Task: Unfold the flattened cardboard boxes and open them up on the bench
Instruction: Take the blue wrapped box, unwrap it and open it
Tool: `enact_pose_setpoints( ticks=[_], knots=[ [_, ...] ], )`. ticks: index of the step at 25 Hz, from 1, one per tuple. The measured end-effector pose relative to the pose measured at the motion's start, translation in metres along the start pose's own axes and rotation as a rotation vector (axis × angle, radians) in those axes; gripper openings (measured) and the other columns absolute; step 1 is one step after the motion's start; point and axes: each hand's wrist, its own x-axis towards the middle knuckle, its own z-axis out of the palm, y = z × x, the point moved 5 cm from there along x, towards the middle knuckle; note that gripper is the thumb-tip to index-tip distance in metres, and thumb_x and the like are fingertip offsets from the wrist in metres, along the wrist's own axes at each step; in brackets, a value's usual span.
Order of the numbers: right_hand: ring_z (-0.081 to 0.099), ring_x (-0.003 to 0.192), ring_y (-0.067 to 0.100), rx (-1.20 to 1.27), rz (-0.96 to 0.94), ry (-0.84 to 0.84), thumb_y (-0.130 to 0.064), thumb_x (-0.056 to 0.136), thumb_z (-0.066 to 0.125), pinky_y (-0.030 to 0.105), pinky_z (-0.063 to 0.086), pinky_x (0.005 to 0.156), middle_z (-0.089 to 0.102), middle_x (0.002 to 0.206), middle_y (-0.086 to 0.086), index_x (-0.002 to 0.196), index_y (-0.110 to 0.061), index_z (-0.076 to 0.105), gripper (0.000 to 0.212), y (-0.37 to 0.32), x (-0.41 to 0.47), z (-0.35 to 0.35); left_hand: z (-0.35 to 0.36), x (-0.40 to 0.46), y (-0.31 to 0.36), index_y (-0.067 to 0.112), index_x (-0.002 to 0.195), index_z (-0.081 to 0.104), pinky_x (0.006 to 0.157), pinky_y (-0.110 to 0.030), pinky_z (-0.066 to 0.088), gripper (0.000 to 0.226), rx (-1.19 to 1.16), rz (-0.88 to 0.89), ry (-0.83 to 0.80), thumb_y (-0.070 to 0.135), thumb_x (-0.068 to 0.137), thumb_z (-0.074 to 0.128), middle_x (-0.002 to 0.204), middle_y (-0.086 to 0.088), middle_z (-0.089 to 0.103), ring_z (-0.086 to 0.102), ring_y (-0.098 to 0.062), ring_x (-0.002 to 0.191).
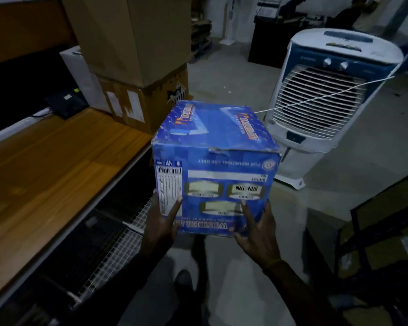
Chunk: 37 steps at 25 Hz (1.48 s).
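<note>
While you carry blue printed cardboard box [216, 165], already squared up, upside down, beside wooden desk [57, 165]: left grip [161, 222] and right grip [257, 229] clasp its lower corners. Next: set on desk, open flaps.

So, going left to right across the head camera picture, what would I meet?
Wooden bench → stacked brown cardboard boxes → blue box, held from below by the left hand and right hand → white air cooler.
</note>
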Motion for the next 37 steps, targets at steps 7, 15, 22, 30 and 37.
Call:
enact_pose_setpoints(
  ticks=[7, 15, 22, 30, 37],
  knots=[
    [-0.013, 0.147, 0.037, -0.093, -0.049, -0.222, -0.06, 0.058, 0.085, 0.052, 0.02, 0.115, -0.036, 0.155, 0.007, 0.147, -0.051, -0.02, 0.137, 0.003, 0.018, -0.044, -0.053, 0.064, 0.028, 0.028, 0.136, 0.058, 0.114, -0.038, 0.028, 0.047, -0.117, 0.069, 0.025, 0.026, 0.09, 0.068, 0.164, -0.015, -0.003, 0.015, -0.031, 0.145],
    [0.002, 0.149, 0.039, -0.143, -0.093, -0.066, -0.033, 0.065, 0.09, 0.053, 0.033, 0.106, -0.011, 0.162, 0.019, 0.154, -0.041, 0.018, 0.114, 0.005, 0.058, -0.045, -0.052, 0.12, 0.015, 0.031, 0.134, 0.059, 0.106, -0.04, 0.031, 0.049, -0.078, 0.091, -0.016, 0.021, 0.088, 0.071, 0.164, -0.009, 0.002, 0.019, -0.029, 0.139],
    [0.013, 0.15, 0.031, 0.014, -0.008, 0.213, -0.003, 0.08, 0.071, 0.044, 0.04, 0.105, -0.001, 0.163, 0.015, 0.143, -0.035, 0.043, 0.076, 0.018, 0.117, -0.045, -0.037, 0.156, 0.0, 0.039, 0.132, 0.057, 0.109, -0.063, 0.03, 0.063, -0.07, 0.212, -0.048, 0.056, 0.075, 0.077, 0.165, -0.008, 0.005, 0.011, -0.049, 0.145],
    [0.042, 0.135, 0.02, 0.307, 0.239, 0.391, -0.014, 0.085, 0.072, 0.045, 0.048, 0.103, 0.033, 0.146, 0.005, 0.137, -0.044, 0.046, 0.066, 0.04, 0.176, -0.031, -0.012, 0.216, -0.012, 0.032, 0.129, 0.061, 0.098, -0.043, 0.05, 0.052, -0.263, 0.075, 0.147, 0.024, 0.081, 0.078, 0.16, -0.006, 0.026, 0.036, -0.03, 0.141],
    [0.043, 0.133, 0.016, 0.419, 0.197, 0.629, -0.008, 0.078, 0.08, 0.019, 0.043, 0.103, 0.037, 0.136, 0.011, 0.124, -0.03, 0.061, 0.054, 0.025, 0.208, -0.069, -0.034, 0.244, 0.022, 0.026, 0.122, 0.068, 0.101, -0.046, 0.047, 0.031, -0.26, 0.064, 0.374, 0.03, 0.093, 0.06, 0.141, -0.003, 0.055, 0.053, -0.021, 0.126]
  ],
)
